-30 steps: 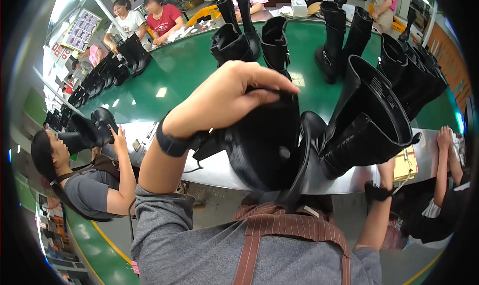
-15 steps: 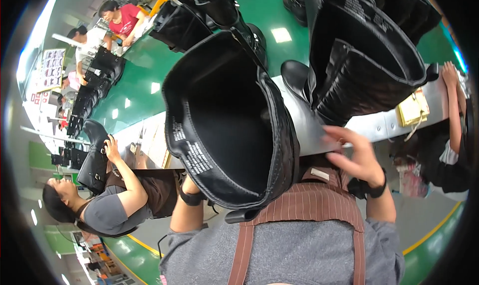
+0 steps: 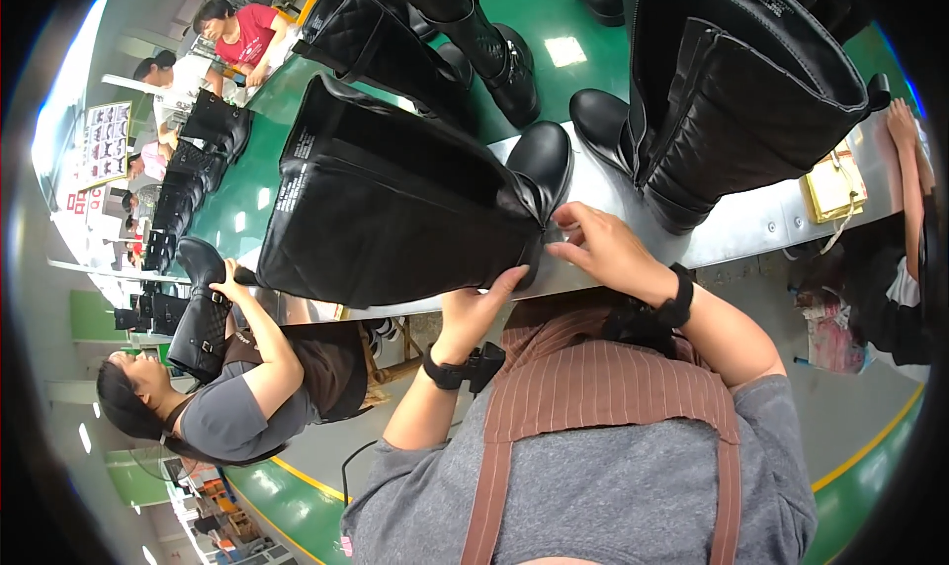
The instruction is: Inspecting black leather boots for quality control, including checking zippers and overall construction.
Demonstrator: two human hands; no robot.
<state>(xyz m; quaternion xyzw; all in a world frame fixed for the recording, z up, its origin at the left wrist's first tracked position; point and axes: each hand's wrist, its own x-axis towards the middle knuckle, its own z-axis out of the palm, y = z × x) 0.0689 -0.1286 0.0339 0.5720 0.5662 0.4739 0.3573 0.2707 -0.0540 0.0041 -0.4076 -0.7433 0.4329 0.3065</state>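
Boot: a tall black knee boot [image 3: 395, 219] is laid on its side at the near metal edge [image 3: 751, 224] of the green conveyor belt [image 3: 583, 61], shaft opening turned left, toe [image 3: 542, 155] toward the belt.
Boot interior: the shaft mouth is seen edge-on; contents cannot be told.
Left hand: the left hand [image 3: 474, 308] is cupped under the boot's heel end, fingers curled against the leather.
Right hand: the right hand [image 3: 603, 249] is closed in a pinch on the boot's back seam, just beside the left.
Neighbours: an upright black boot [image 3: 732, 100] stands near on the right; more boots [image 3: 445, 41] stand behind.
Room: a co-worker [image 3: 237, 387] holding another boot [image 3: 203, 313] is close on the left.
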